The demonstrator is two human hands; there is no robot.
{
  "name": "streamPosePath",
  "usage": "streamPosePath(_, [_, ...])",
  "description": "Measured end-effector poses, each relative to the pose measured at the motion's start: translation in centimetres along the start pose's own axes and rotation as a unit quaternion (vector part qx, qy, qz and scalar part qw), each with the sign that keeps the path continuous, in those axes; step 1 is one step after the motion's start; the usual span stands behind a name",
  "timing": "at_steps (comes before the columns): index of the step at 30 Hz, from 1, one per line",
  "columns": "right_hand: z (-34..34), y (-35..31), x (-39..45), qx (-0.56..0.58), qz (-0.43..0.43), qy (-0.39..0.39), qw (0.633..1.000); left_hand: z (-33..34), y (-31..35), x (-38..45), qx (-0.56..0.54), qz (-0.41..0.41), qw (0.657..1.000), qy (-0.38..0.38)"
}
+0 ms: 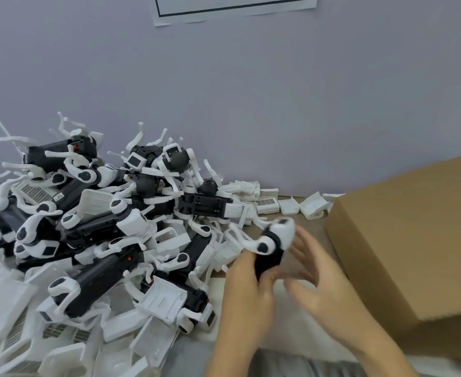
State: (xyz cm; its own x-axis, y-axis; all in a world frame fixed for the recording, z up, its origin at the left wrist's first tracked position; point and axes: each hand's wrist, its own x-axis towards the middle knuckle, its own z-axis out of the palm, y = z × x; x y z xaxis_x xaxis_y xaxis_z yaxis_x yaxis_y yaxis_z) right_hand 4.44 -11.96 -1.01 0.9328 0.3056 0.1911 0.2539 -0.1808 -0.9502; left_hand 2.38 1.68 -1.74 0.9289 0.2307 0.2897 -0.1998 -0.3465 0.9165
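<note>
Right of centre, I see the left hand (pixel 247 289) curled round a black-and-white unit (pixel 270 246), the right hand (pixel 316 276) spread and empty just beside it; a slack one-handed grip could drop it onto the pile (pixel 101 227), snapping thin arms.

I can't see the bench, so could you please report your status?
Left hand grips black-and-white unit. Right hand open beside it, blurred. Pile left, cardboard box right; nothing blocking.
</note>
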Motion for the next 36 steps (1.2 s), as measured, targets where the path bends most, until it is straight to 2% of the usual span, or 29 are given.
streamPosePath(3, [-0.9, -0.4, 0.1, 0.081, 0.018, 0.041, 0.996, 0.5, -0.5, -0.4, 0.18, 0.114, 0.974, -0.071])
streamPosePath(7, [-0.5, -0.3, 0.3, 0.036, 0.026, 0.142, 0.989, 1.0, -0.2, -0.9, 0.219, 0.116, 0.963, -0.11])
streamPosePath(13, [0.2, -0.6, 0.7, 0.07, 0.026, 0.227, 0.971, 1.1, 0.6, -0.9, 0.216, 0.122, 0.968, -0.027])
streamPosePath(15, [0.3, -1.1, 0.6, 0.092, 0.017, 0.216, 0.972, 1.1, 0.7, -1.0, 0.212, 0.138, 0.967, 0.014])
streamPosePath(17, [0.2, -1.3, 0.6, 0.137, -0.008, 0.185, 0.973, 1.1, 0.5, -0.8, 0.161, 0.126, 0.977, 0.056])
streamPosePath(19, [-0.2, -1.2, 0.5, 0.173, -0.019, 0.194, 0.965, 0.9, 0.8, -0.3, 0.074, 0.078, 0.99, 0.095])
streamPosePath(21, [-0.9, -0.8, 0.6, 0.186, -0.014, 0.229, 0.955, 0.4, 1.4, 0.1, -0.069, 0.013, 0.989, 0.127])
streamPosePath(22, [-1.2, -0.7, 0.6, 0.192, -0.007, 0.242, 0.951, 0.2, 1.7, 0.2, -0.149, -0.036, 0.978, 0.14])
streamPosePath(24, [-1.5, -0.5, 0.8, 0.218, 0.013, 0.259, 0.941, -0.4, 2.1, 0.5, -0.314, -0.156, 0.923, 0.16])
streamPosePath(26, [-1.7, -0.5, 0.8, 0.248, 0.03, 0.264, 0.932, -1.0, 2.4, 0.6, -0.495, -0.218, 0.828, 0.146])
streamPosePath(27, [-1.7, -0.4, 0.9, 0.251, 0.041, 0.264, 0.931, -1.3, 2.7, 0.6, -0.549, -0.229, 0.792, 0.135])
streamPosePath(29, [-1.6, -0.3, 0.9, 0.231, 0.067, 0.249, 0.938, -1.7, 2.9, 0.5, -0.573, -0.233, 0.778, 0.113])
streamPosePath(32, [-1.2, -0.1, 0.9, 0.167, 0.111, 0.185, 0.962, -1.7, 3.3, 0.2, -0.565, -0.214, 0.793, 0.08])
streamPosePath(35, [-0.9, -0.1, 0.6, 0.107, 0.131, 0.066, 0.983, -1.5, 2.8, 0.2, -0.568, -0.216, 0.791, 0.07])
streamPosePath(36, [-0.8, -0.2, 0.5, 0.106, 0.133, 0.019, 0.985, -1.5, 2.5, 0.2, -0.556, -0.204, 0.804, 0.059])
